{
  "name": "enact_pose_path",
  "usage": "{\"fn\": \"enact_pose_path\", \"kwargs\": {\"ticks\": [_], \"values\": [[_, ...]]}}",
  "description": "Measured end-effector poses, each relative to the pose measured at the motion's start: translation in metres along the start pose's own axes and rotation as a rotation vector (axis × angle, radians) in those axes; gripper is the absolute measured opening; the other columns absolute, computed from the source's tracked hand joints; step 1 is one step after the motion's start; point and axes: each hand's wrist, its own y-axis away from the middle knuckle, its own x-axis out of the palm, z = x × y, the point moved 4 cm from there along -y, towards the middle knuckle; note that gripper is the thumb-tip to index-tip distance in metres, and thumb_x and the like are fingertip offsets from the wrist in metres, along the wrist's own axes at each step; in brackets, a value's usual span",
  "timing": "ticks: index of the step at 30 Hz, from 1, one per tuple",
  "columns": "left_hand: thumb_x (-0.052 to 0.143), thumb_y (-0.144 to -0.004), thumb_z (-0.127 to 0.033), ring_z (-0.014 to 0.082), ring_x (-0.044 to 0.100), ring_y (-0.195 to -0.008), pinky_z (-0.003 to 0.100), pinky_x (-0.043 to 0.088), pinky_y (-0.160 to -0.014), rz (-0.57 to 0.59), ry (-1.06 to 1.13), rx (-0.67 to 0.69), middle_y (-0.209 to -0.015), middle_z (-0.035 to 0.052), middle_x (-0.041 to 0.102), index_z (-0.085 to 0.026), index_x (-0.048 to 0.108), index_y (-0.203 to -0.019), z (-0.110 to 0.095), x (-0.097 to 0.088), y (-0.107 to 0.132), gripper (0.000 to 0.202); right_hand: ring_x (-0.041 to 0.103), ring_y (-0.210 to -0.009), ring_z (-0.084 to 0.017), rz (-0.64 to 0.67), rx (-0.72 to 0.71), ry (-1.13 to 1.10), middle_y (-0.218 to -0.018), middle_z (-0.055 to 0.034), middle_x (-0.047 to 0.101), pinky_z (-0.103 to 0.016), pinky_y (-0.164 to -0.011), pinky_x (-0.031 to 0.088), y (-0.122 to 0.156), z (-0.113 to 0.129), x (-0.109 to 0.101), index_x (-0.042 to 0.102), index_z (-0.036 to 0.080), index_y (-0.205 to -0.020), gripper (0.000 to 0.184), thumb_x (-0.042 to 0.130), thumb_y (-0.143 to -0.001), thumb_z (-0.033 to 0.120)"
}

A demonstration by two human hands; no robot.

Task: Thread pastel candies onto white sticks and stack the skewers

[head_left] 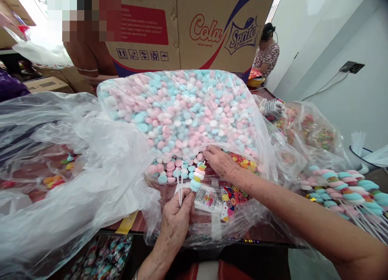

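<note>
My left hand [178,213] is closed around thin white sticks [180,183] and a marshmallow skewer [197,177]. Blue, white and pink marshmallows alternate with yellow-green and orange gummy pieces on that skewer. My right hand [221,162] reaches to the mouth of a big clear bag. Its fingers are drawn together beside a pink marshmallow [200,157], and what they may pinch is hidden. Loose pink, blue and white marshmallows [169,166] spill out just left of it. Gummy rings [238,197] and printed packets [209,198] lie under clear plastic below that hand.
A large bag of marshmallows [188,106] fills the table's middle, before a tall cardboard box [182,29]. Finished skewers [348,187] are piled at right, near bags of gummies [312,122]. Crumpled plastic [91,150] covers the left. Other people sit behind the box.
</note>
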Motion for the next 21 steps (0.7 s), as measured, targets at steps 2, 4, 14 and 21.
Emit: {"fn": "enact_pose_path", "kwargs": {"ticks": [2, 4, 14, 21], "values": [[0.056, -0.088, -0.045, 0.0082, 0.032, -0.044, 0.021, 0.021, -0.041, -0.007, -0.002, -0.003, -0.054, -0.0065, 0.045, -0.019, 0.055, -0.07, -0.001, 0.0, 0.0, 0.032, 0.057, -0.117, -0.026, 0.025, -0.01, 0.113, -0.125, -0.0174, 0.061, -0.037, -0.095, 0.049, 0.003, 0.0, 0.006, 0.058, 0.012, -0.125, 0.033, 0.045, -0.095, 0.006], [0.057, -0.087, -0.045, 0.0081, 0.031, -0.044, 0.021, 0.021, -0.041, -0.004, -0.013, -0.001, -0.054, -0.0067, 0.044, -0.019, 0.055, -0.069, -0.001, 0.0, 0.0, 0.031, 0.058, -0.113, -0.027, 0.06, -0.016, 0.164, -0.122, -0.0175, 0.062, -0.036, -0.089, 0.05, 0.008, -0.002, 0.007, 0.058, 0.013, -0.122, 0.031, 0.043, -0.095, 0.006], [0.057, -0.088, -0.044, 0.008, 0.031, -0.044, 0.021, 0.021, -0.04, -0.004, -0.004, 0.01, -0.054, -0.0062, 0.045, -0.019, 0.057, -0.07, -0.002, 0.0, 0.0, 0.031, 0.047, -0.063, -0.014, 0.053, 0.122, -0.284, -0.072, 0.0023, 0.056, -0.025, -0.059, 0.032, 0.02, -0.023, -0.026, 0.055, 0.021, -0.083, 0.002, 0.055, -0.084, 0.022], [0.056, -0.088, -0.045, 0.0073, 0.029, -0.042, 0.021, 0.02, -0.039, -0.018, -0.011, -0.016, -0.054, -0.0068, 0.046, -0.019, 0.057, -0.071, -0.002, 0.001, 0.0, 0.031, 0.049, -0.07, -0.016, -0.045, 0.19, -0.237, -0.079, -0.0017, 0.059, -0.027, -0.065, 0.034, 0.02, -0.026, -0.026, 0.055, 0.019, -0.087, 0.006, 0.05, -0.085, 0.021]]}}
